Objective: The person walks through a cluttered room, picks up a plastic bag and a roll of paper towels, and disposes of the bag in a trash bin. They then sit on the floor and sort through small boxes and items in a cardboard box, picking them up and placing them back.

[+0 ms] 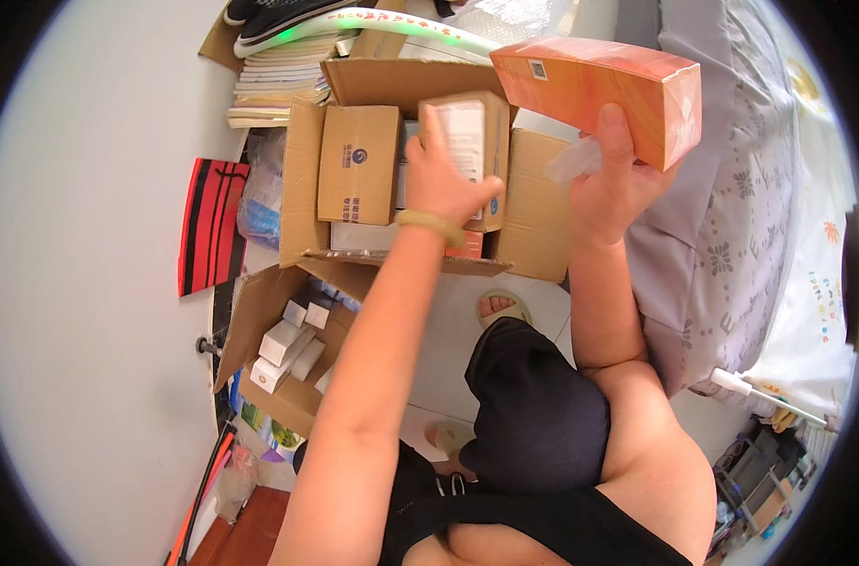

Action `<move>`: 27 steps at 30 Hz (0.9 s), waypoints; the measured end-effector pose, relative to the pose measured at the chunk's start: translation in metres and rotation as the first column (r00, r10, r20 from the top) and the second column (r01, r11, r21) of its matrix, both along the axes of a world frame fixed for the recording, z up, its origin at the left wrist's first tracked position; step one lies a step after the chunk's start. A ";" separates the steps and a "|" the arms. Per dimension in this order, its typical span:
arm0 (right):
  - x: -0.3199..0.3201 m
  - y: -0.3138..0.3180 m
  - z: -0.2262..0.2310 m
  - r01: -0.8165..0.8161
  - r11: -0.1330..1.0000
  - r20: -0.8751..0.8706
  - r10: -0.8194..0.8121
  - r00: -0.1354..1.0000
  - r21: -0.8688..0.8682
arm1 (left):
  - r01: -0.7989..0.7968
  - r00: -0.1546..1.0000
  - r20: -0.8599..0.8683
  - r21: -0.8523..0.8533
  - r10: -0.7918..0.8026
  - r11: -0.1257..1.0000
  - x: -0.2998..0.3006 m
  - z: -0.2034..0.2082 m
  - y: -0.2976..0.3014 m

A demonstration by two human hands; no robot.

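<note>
My right hand (627, 193) holds up an orange box (590, 85) with a glossy wrap, gripping it from below with the thumb on its near side. Crumpled clear plastic (577, 160) shows by the same fingers. Inside an open cardboard carton (302, 179), my left hand (441, 184) reaches over a small brown box (494, 132) with a white label. Its index finger and thumb are spread apart against that box; the other fingers are partly hidden. Another brown box (359, 156) sits to its left, and part of an orange-red box (465, 245) shows beneath my wrist.
A second open carton (279, 401) with several small white boxes (283, 341) stands nearer, at the left. Stacked books (280, 85), black shoes (307, 24) and a glowing white-green tube (392, 24) lie beyond. Grey patterned fabric (703, 208) borders the right side.
</note>
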State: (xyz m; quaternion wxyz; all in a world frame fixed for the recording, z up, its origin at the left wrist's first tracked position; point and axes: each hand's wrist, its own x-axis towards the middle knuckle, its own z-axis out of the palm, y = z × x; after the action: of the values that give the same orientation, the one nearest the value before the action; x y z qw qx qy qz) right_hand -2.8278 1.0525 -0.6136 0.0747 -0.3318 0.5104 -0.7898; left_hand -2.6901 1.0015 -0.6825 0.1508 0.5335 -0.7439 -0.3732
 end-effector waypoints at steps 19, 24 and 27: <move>0.019 -0.003 -0.050 -0.248 0.948 -0.043 0.262 0.964 0.202 | 0.325 0.886 0.464 -0.606 -0.010 0.726 0.099 0.035 -0.047; 0.023 -0.010 -0.073 -0.265 0.925 -0.084 0.297 0.951 0.271 | 0.666 0.692 0.488 -0.146 -0.532 0.732 0.055 0.028 -0.017; 0.017 -0.012 -0.076 -0.214 0.911 -0.113 0.268 0.957 0.353 | 0.657 0.419 0.726 0.172 -0.545 0.734 0.029 0.015 -0.016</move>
State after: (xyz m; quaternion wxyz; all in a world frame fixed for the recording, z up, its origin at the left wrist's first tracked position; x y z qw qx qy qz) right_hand -2.8110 1.0407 -0.6895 0.1865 -0.4367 0.5974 -0.6462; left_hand -2.6608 0.9852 -0.6675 -0.2697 0.3217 -0.9020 -0.1010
